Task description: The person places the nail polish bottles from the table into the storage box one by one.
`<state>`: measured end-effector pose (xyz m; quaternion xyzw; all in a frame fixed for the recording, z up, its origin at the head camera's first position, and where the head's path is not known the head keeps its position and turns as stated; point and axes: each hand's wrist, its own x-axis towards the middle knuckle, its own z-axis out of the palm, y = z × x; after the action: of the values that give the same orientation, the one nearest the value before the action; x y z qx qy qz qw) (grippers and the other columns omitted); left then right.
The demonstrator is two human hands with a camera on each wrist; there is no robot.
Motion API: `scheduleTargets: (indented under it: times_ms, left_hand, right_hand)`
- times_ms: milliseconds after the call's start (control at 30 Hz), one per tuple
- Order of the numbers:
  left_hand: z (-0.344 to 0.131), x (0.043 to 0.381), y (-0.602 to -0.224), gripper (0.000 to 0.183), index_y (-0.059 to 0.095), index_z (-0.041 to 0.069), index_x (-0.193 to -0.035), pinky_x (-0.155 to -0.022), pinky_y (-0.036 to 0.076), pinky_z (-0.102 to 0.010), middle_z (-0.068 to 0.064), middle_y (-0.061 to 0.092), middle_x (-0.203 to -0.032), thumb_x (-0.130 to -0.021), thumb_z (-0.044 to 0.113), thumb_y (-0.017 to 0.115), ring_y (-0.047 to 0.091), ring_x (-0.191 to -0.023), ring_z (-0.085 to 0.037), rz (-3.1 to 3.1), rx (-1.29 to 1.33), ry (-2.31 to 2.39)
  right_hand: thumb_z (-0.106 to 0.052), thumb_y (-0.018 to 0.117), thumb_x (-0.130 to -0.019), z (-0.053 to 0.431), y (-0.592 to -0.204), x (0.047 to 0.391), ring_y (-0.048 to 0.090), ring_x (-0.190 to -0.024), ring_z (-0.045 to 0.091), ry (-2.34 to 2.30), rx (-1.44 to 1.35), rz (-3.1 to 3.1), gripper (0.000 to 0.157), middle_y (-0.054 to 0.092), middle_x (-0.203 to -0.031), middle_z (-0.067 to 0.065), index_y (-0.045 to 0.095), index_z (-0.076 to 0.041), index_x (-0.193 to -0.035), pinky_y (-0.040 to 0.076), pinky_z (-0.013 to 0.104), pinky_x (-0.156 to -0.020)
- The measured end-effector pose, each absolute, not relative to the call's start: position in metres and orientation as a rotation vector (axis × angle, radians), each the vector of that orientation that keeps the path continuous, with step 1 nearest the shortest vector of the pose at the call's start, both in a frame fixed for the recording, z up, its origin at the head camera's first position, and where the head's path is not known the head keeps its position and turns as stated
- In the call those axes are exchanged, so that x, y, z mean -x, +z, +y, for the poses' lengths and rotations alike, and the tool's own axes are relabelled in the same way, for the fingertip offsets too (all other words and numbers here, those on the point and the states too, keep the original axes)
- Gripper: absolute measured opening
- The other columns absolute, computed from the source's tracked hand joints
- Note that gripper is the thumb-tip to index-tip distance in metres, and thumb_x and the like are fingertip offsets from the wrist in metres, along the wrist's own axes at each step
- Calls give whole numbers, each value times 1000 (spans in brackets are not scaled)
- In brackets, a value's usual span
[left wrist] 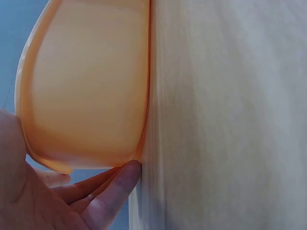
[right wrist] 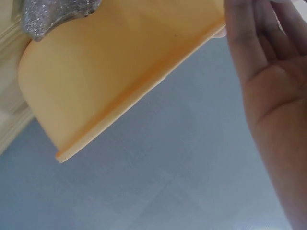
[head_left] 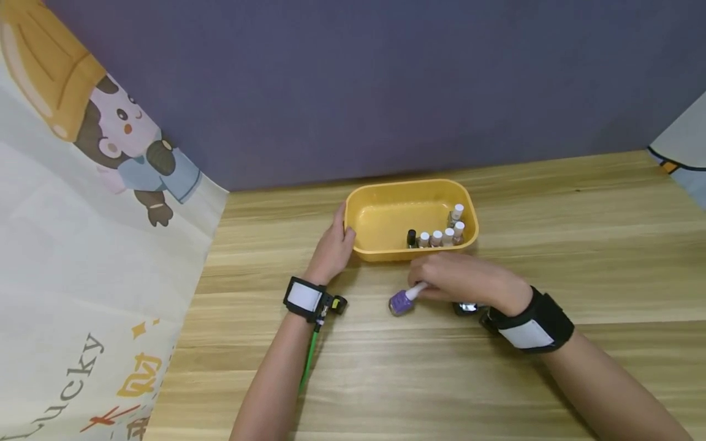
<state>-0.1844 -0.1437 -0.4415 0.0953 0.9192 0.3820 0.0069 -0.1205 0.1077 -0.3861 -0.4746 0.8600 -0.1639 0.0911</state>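
Note:
A yellow plastic basin [head_left: 380, 252] stands at the back of the wooden table. My left hand [head_left: 331, 248] holds its left end, and in the left wrist view the fingertips [left wrist: 125, 177] press against the outer wall. In front of the basin, my right hand [head_left: 458, 277] pinches the white cap of a purple nail polish bottle [head_left: 401, 302], which slants down to the left over the tabletop. Inside the basin, several small nail polish bottles [head_left: 437, 239] line the front right side, most white-capped and one black-capped [head_left: 411, 237].
Partly hidden beneath my right wrist is a small shiny bottle [head_left: 467, 308]; a silver glitter bottle [right wrist: 55, 17] appears close up in the right wrist view. A dark blue-grey wall [head_left: 386, 92] rises behind the table [head_left: 579, 245]. A printed cloth [head_left: 83, 245] hangs along the left.

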Motion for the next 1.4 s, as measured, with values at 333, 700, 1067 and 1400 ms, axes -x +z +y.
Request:
scheduleTargets:
  times_ms: [333,700,1067,1400]
  left_hand:
    - [-144,185,-443,60,2,28,-149,-69,45,-32,-13,45,-137,-96,30,30,55,-84,-18,2897,-312,1177]
    - [-144,185,-443,59,2,28,-149,-72,45,-32,-11,45,-138,-96,31,30,55,-86,-18,2896,-308,1182]
    - [-145,186,-443,60,2,29,-149,-62,44,-32,-13,48,-134,-96,30,31,54,-74,-19,2883,-306,1205]
    - [-144,187,-444,60,2,31,-148,-58,43,-33,-13,52,-128,-96,31,30,53,-68,-20,2885,-281,1190]
  right_hand:
    - [-18,60,-86,105,-374,120,41,-58,0,-572,1435,2566,16,47,-68,-15,57,-22,-71,37,19,-51]
    - [-21,63,-84,108,-370,122,42,-61,-1,-590,1571,2626,7,49,-69,-14,63,-19,-78,38,19,-56]
    - [-20,63,-84,120,-352,118,43,-68,0,-646,1589,2770,7,49,-75,-13,59,-18,-79,41,19,-60]
    - [-20,67,-80,134,-340,121,49,-72,1,-671,1673,2956,11,57,-85,-7,67,-13,-89,43,16,-62]
